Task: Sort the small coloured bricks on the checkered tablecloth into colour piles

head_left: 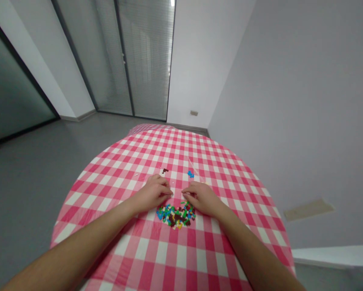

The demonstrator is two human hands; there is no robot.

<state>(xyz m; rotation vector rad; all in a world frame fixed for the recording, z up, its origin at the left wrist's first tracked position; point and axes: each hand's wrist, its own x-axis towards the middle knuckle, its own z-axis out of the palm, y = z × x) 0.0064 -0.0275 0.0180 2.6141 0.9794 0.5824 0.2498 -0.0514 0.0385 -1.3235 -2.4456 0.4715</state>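
Note:
A pile of small bricks (177,215) in green, blue, brown, white, yellow and red lies on the checked tablecloth (157,258). Just above its left side is my left hand (155,193), fingers curled, thumb near the fingertips; anything between them is too small to make out. Facing it across a narrow gap, my right hand (202,197) has its fingers bent together beside the pile's upper right edge, and whatever they may pinch is hidden. A few brown bricks (165,171) lie beyond my left hand, and a small blue cluster (190,174) beyond my right.
The round table's far edge faces glass partitions (145,60) with blinds. A grey wall (290,101) rises along the right. On the left, grey floor (26,182) shows beside the table. A wall socket (194,113) sits low on the far wall.

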